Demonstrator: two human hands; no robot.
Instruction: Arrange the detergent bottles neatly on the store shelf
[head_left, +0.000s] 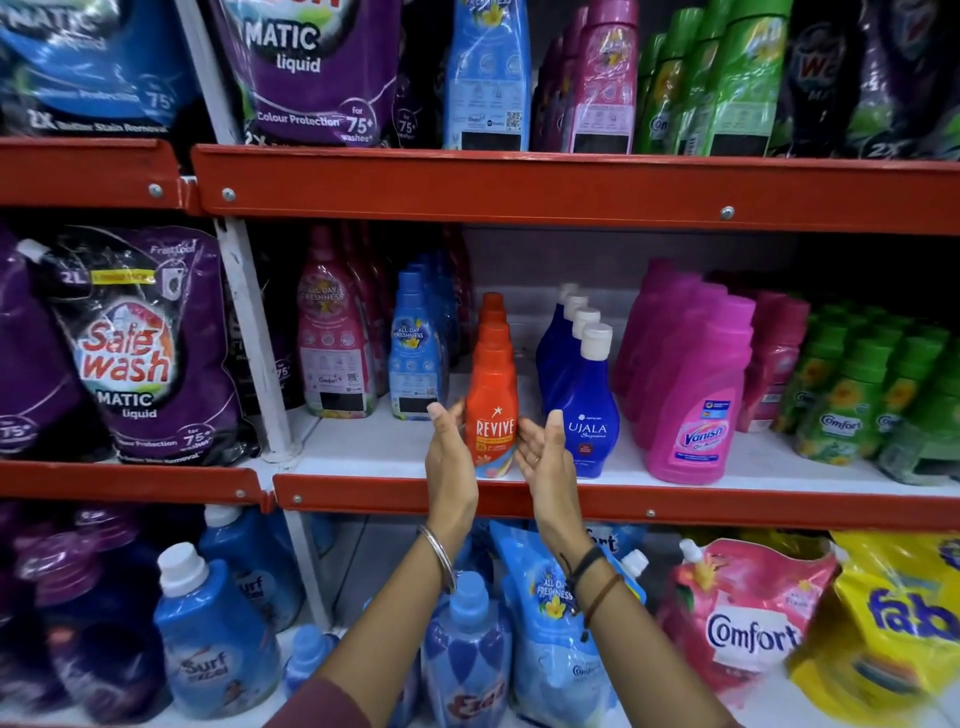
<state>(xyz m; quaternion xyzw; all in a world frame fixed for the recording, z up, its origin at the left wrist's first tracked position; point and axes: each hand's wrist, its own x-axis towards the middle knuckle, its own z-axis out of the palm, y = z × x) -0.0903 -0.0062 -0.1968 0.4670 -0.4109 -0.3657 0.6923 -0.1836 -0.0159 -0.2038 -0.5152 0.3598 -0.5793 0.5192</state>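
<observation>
An orange Revive bottle (493, 410) stands upright at the front of the middle shelf (675, 506), leading a row of like orange bottles behind it. My left hand (449, 457) is at its left side and my right hand (540, 457) at its right side, palms facing the bottle, fingers straight and apart. Neither hand clearly grips it; whether the palms touch the bottle is unclear. Right of it stands a row of blue Ujala bottles (587, 410), then pink Vanish bottles (696, 405). A row of light blue Comfort bottles (415, 353) stands to the left.
Pink bottles (332, 343) and purple Safewash pouches (140, 353) fill the left, green Comfort bottles (852, 400) the right. The red shelf above (519, 187) hangs low overhead. Below are Surf bottles (213, 639), a pink Comfort pouch (748, 618) and a yellow pouch (893, 634).
</observation>
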